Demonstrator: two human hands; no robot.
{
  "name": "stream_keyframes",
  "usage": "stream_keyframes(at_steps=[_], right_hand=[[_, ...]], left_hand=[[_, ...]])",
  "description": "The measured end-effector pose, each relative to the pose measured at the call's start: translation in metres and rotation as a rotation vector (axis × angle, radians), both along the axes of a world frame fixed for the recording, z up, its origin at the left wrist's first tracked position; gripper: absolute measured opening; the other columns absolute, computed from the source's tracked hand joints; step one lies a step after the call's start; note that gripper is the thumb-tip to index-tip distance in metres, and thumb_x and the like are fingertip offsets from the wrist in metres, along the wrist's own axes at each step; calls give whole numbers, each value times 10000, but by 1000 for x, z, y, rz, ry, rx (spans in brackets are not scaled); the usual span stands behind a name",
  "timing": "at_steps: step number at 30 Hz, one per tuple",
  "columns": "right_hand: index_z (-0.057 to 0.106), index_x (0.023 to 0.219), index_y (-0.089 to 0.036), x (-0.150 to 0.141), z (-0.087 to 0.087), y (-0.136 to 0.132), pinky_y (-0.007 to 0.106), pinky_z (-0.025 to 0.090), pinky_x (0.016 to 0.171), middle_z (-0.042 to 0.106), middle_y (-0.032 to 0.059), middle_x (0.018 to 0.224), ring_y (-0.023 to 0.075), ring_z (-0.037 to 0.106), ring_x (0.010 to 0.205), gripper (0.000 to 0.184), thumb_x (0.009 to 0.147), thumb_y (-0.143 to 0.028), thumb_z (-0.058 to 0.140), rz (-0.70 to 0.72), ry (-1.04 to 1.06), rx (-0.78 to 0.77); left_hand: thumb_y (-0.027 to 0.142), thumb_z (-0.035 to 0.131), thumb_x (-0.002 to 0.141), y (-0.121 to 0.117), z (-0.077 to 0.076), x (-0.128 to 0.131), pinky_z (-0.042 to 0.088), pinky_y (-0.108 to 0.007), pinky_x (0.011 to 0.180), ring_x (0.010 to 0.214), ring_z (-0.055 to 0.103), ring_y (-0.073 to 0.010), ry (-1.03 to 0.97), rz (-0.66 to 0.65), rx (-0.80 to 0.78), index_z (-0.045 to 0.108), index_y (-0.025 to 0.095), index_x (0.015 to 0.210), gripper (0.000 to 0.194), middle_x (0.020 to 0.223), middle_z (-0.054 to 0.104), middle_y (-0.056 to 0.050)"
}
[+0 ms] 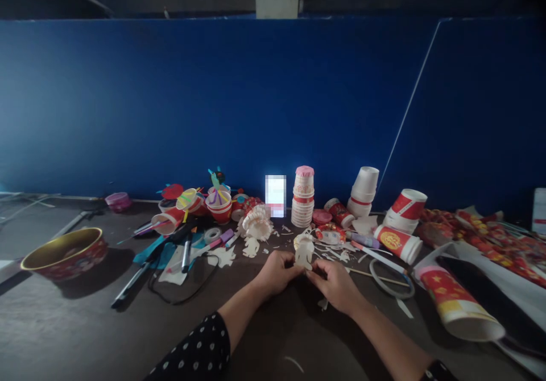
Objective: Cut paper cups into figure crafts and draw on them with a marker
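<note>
Left hand and right hand low over the table, close together near the middle of the view. Between them, a white cut-paper piece, apparently raised off the surface. Fingers of both hands curled inward and closed on its lower part from either side, the exact grip partly hidden. Around it, white paper scraps scattered across the table; just beyond, a stack of white paper cups and a frilled cut-paper cup. Farther left, a roll of clear tape and a black marker. Light fingertip pressure likely best for paper this thin, with both hands kept close to the piece for steadiness.
</note>
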State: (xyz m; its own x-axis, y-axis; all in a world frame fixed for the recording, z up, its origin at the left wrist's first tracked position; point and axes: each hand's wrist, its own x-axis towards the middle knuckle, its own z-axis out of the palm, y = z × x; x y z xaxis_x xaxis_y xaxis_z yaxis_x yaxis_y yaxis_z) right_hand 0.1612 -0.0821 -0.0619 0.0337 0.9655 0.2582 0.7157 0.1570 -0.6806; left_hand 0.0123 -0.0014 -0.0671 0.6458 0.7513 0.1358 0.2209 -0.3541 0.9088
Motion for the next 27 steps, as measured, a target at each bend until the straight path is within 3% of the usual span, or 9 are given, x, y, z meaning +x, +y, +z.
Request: stream_keyframes(at_steps=[19,27], right_hand=[[571,645,-179,0,1,-1,211,344,502,572,-8,572,126,491,547,209,777,-314,482,3,10,23],[569,647,-176,-1,3,-1,211,332,497,564,-8,565,125,483,537,213,775,-320,479,-17,-26,-5]], left_hand=[[290,555,659,-3,1,0,341,-201,521,555,453,-105,-39,-21,-70,653,82,718,238,600,572,1],[321,569,656,-2,3,0,316,-203,499,534,422,-100,10,3,1,634,86,639,244,543,528,15]])
